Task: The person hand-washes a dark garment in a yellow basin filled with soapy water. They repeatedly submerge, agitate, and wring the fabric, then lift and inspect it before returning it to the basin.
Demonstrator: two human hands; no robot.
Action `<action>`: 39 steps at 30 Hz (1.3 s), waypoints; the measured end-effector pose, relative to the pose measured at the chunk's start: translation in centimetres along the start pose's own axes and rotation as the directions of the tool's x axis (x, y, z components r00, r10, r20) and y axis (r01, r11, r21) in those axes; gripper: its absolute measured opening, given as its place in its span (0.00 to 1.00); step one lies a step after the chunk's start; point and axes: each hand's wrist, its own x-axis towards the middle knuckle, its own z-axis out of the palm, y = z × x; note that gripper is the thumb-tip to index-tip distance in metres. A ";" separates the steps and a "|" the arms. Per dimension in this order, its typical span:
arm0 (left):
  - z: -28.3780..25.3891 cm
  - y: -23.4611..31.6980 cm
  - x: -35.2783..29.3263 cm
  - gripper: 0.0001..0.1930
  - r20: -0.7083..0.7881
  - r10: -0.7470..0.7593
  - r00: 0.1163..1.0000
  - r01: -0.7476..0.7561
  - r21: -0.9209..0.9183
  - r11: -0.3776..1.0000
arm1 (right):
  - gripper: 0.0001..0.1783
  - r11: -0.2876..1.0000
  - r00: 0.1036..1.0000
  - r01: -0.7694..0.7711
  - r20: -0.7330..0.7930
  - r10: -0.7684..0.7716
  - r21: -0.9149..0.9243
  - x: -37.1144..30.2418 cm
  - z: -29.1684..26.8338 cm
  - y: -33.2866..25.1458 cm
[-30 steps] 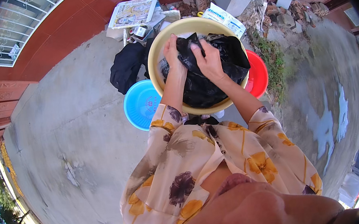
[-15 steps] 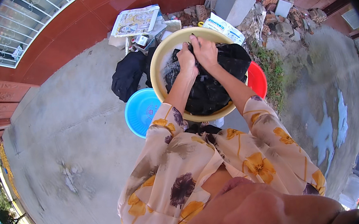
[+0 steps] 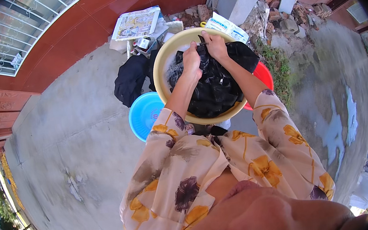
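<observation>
Black and seemingly wet in the head view, the garment lies in a tan basin, its upper part caught between your fingers and its bulk spread below them, toward your body. Expect it to handle soft and limp, probably heavy with water, and slippery where suds cling; nothing about it seems fragile. Good holds look to be thick, gathered folds at your fingertips rather than one slick layer. Your left hand and right hand each grip bunched cloth, thumbs uppermost; your fingers' undersides are hidden, so you cannot tell how much fabric each holds. It looks glossy and crumpled, with a small pale zip pull below your right fingers and a flap spread to their right. Down and left of your left fingers sits a blue basin; a red basin shows beyond your right ones.
</observation>
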 end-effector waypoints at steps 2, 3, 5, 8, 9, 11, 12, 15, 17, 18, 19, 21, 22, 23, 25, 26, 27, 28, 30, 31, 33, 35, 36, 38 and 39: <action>-3.2 1.2 2.1 0.28 0.159 0.054 0.986 -0.052 -0.015 0.999 | 0.37 0.950 0.993 0.051 0.085 -0.081 0.307 1.4 -0.9 1.8; -5.3 3.9 1.6 0.30 0.173 0.134 0.976 -0.160 0.150 0.976 | 0.40 0.862 0.989 -0.040 0.144 -0.038 0.506 -0.8 -3.0 -1.6; -5.8 6.1 1.3 0.32 0.322 0.416 0.850 -0.512 0.321 0.797 | 0.39 0.883 0.976 -0.010 0.197 -0.094 0.469 -1.0 -4.5 -2.7; -3.5 7.1 2.3 0.28 0.768 0.183 0.614 -0.708 0.433 0.557 | 0.40 0.914 0.907 -0.037 0.398 -0.138 0.403 -0.9 -5.6 -4.2; -2.7 7.2 1.4 0.22 0.757 0.112 0.643 -0.710 0.535 0.458 | 0.37 0.919 0.914 0.045 0.355 -0.195 0.391 -0.8 -5.6 -3.7; -3.7 6.0 2.1 0.20 0.695 0.243 0.676 -0.673 0.449 0.587 | 0.33 0.943 0.876 0.175 0.392 -0.281 0.284 -1.2 -6.3 -2.8; -4.5 5.1 2.7 0.19 0.654 0.303 0.693 -0.654 0.395 0.644 | 0.32 0.955 0.833 0.226 0.470 -0.293 0.194 -2.0 -7.3 -2.0; -5.3 2.6 2.2 0.17 0.416 0.348 0.840 -0.457 0.198 0.867 | 0.28 0.980 0.799 0.145 0.569 -0.196 0.135 -3.9 -9.2 0.6; -4.2 1.1 1.6 0.21 0.264 0.445 0.856 -0.467 0.023 0.884 | 0.25 0.966 0.874 0.121 0.437 -0.213 0.229 -4.2 -8.8 1.4; -3.9 0.4 1.5 0.22 0.189 0.336 0.923 -0.331 -0.057 0.942 | 0.24 0.966 0.920 0.177 0.318 -0.231 0.189 -4.4 -8.1 0.9; -2.1 1.9 -0.9 0.22 0.149 0.201 0.968 -0.180 -0.143 0.973 | 0.23 0.968 0.956 0.215 0.174 -0.236 0.133 -4.8 -7.8 0.6; -1.4 2.0 -0.8 0.24 0.056 0.153 0.987 -0.132 -0.276 0.952 | 0.16 0.898 0.900 0.435 -0.043 -0.433 0.061 -9.8 -5.4 -6.4; -1.8 0.5 0.6 0.22 0.087 0.143 0.986 -0.119 -0.243 0.963 | 0.15 0.834 0.832 0.551 -0.063 -0.551 -0.027 -11.5 -4.5 -8.3; -2.0 -0.9 1.9 0.21 0.121 0.135 0.983 -0.107 -0.209 0.972 | 0.17 0.857 0.842 0.511 -0.156 -0.516 -0.072 -10.5 -3.1 -7.7; 1.0 -1.2 -1.8 0.16 0.073 0.137 0.988 -0.119 -0.215 0.969 | 0.23 0.971 0.917 0.234 -0.324 -0.235 -0.042 -5.9 -1.2 -4.5; 1.1 -1.4 -2.9 0.16 0.018 0.189 0.982 -0.187 -0.080 0.979 | 0.23 0.999 0.949 0.049 -0.313 -0.045 0.003 -4.7 -1.6 -4.3; 0.4 -1.9 -2.1 0.16 0.135 0.190 0.972 -0.156 -0.230 0.961 | 0.23 0.989 0.942 0.149 -0.303 -0.144 -0.005 -5.7 -0.5 -4.3; -1.4 -2.8 0.6 0.17 0.226 0.233 0.946 -0.135 -0.380 0.915 | 0.22 0.960 0.921 0.281 -0.280 -0.270 -0.002 -7.5 0.7 -6.3; -5.5 -4.5 4.9 0.18 0.566 0.213 0.796 0.053 -0.417 0.908 | 0.22 0.923 0.896 0.384 -0.227 -0.381 -0.034 -10.1 1.1 -7.3; -3.0 -3.4 1.1 0.18 0.343 0.117 0.932 -0.028 -0.253 0.967 | 0.22 0.963 0.928 0.263 -0.257 -0.268 -0.054 -8.4 1.3 -5.2; 0.7 -1.0 -2.8 0.20 0.077 0.089 0.993 -0.094 0.061 0.994 | 0.22 0.997 0.952 0.071 -0.297 -0.081 -0.044 -3.5 -0.7 -3.2; -0.7 -2.0 0.0 0.18 0.278 0.117 0.953 -0.053 -0.226 0.973 | 0.22 0.980 0.937 0.183 -0.289 -0.197 -0.073 -3.3 -0.3 -4.3; -3.4 -3.9 2.8 0.17 0.414 0.200 0.888 0.022 -0.472 0.881 | 0.21 0.975 0.934 0.214 -0.278 -0.224 -0.069 -3.2 -0.1 -5.1; -3.0 -3.5 3.8 0.14 0.408 0.205 0.890 -0.064 -0.333 0.941 | 0.20 0.979 0.938 0.193 -0.282 -0.202 -0.062 -4.6 0.4 -4.3; -3.6 -4.4 3.0 0.14 0.392 0.184 0.901 -0.085 -0.256 0.963 | 0.19 0.981 0.939 0.184 -0.284 -0.193 -0.058 -5.3 0.6 -4.0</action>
